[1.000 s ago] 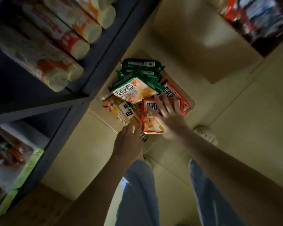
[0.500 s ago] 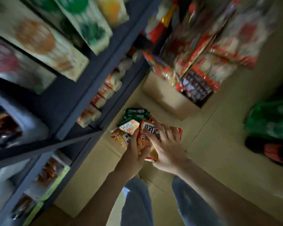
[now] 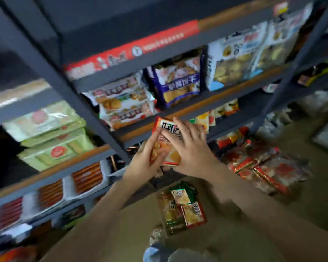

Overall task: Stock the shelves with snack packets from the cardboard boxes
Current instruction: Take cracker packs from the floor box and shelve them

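A dim shop aisle, with dark metal shelves (image 3: 223, 99) full of snack bags. The fingers of the left hand (image 3: 144, 161) curl behind a red and orange snack packet (image 3: 171, 156), thumb pinching its front. The right hand (image 3: 191, 154) lies spread flat across the packet's face. The packet is held up in front of a middle shelf edge. More floor packets (image 3: 186, 208) lie below.

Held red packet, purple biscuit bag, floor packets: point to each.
Held red packet (image 3: 165, 127): head view, white top label.
Purple biscuit bag (image 3: 180, 82): head view, front centre.
Floor packets (image 3: 193, 212): head view, red-edged front packet.
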A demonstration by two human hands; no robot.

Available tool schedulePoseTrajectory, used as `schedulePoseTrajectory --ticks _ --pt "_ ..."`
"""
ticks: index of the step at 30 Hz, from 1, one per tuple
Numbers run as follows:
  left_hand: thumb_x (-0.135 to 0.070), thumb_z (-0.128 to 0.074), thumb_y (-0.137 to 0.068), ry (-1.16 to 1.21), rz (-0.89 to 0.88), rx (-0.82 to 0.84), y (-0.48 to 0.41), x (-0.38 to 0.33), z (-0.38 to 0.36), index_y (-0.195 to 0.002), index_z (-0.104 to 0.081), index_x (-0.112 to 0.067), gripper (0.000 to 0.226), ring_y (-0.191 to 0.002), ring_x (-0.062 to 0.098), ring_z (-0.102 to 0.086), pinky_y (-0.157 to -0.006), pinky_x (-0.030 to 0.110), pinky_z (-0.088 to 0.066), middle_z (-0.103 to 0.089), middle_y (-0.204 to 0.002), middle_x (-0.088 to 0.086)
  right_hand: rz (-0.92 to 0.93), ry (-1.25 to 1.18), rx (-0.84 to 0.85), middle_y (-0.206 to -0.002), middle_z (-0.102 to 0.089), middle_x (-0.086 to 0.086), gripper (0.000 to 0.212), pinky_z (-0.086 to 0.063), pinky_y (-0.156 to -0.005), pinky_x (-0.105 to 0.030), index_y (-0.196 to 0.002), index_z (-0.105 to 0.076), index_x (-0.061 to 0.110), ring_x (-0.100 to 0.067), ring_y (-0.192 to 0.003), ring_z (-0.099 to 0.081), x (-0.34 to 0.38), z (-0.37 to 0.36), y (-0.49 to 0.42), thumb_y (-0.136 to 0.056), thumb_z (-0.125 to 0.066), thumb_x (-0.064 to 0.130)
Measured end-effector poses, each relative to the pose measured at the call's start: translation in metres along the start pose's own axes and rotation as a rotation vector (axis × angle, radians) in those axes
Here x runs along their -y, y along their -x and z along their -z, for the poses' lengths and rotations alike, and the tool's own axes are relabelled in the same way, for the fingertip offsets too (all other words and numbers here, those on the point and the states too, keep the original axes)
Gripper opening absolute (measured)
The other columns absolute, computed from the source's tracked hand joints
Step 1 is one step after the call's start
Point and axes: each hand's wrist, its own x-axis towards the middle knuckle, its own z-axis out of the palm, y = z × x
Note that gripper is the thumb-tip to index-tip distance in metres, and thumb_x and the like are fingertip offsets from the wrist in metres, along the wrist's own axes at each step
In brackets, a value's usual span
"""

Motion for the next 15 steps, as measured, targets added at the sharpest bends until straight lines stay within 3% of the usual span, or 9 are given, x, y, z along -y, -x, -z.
schedulePoseTrajectory --ticks 4,7,9,12,15 --pt "-0.039 -0.048 -0.097 -0.079 -0.043 -0.228 0.026 -0.022 0.084 -0.149 -0.01 -0.042 0.064 -0.111 -0.029 -0.036 -0.088 -0.002 -0.032 -0.035 -0.139 -0.019 0.198 0.009 -0.09 -0.152 -0.019 -0.015 0.106 -0.015 -0.106 -0.051 -0.147 -0.025 0.027 -0.039 -0.132 -0.029 0.059 0.047 -0.061 -0.059 -0.081 0.047" --pt "-0.051 -0.035 -0.099 -0.095 -0.145 -0.436 0.059 -0.026 0.142 -0.152 -0.008 -0.034 0.062 -0.129 -0.013 -0.035 -0.102 0.01 -0.033 -0.027 -0.146 -0.034 0.331 -0.003 -0.182 -0.153 -0.016 -0.016 0.109 -0.012 -0.109 -0.052 -0.149 -0.021 0.029 -0.037 -0.134 -0.026 0.111 0.072 -0.095 -0.06 -0.081 0.05" --pt "-0.057 -0.029 -0.098 -0.09 -0.21 -0.58 0.082 -0.017 0.179 -0.151 -0.009 -0.035 0.061 -0.126 0.003 -0.047 -0.101 0.024 -0.042 -0.038 -0.142 -0.027 0.401 -0.036 -0.239 -0.153 -0.015 -0.016 0.112 -0.012 -0.11 -0.052 -0.149 -0.02 0.028 -0.037 -0.136 -0.025 0.146 0.082 -0.116 -0.059 -0.083 0.05" --pt "-0.061 -0.026 -0.097 -0.095 -0.244 -0.786 0.102 0.006 0.234 -0.147 -0.024 -0.029 0.06 -0.11 0.026 -0.058 -0.089 0.044 -0.048 -0.053 -0.132 0.001 0.428 -0.103 -0.275 -0.154 -0.015 -0.017 0.11 -0.011 -0.109 -0.052 -0.149 -0.02 0.029 -0.037 -0.136 -0.024 0.2 0.085 -0.147 -0.06 -0.08 0.051" --pt "-0.065 -0.02 -0.096 -0.155 -0.209 -0.921 0.113 0.025 0.293 -0.133 -0.042 -0.02 0.062 -0.106 0.017 -0.06 -0.086 0.033 -0.048 -0.058 -0.121 -0.009 0.405 -0.221 -0.213 -0.155 -0.013 -0.013 0.108 -0.011 -0.109 -0.053 -0.148 -0.019 0.033 -0.035 -0.137 -0.018 0.257 0.074 -0.18 -0.06 -0.077 0.054"
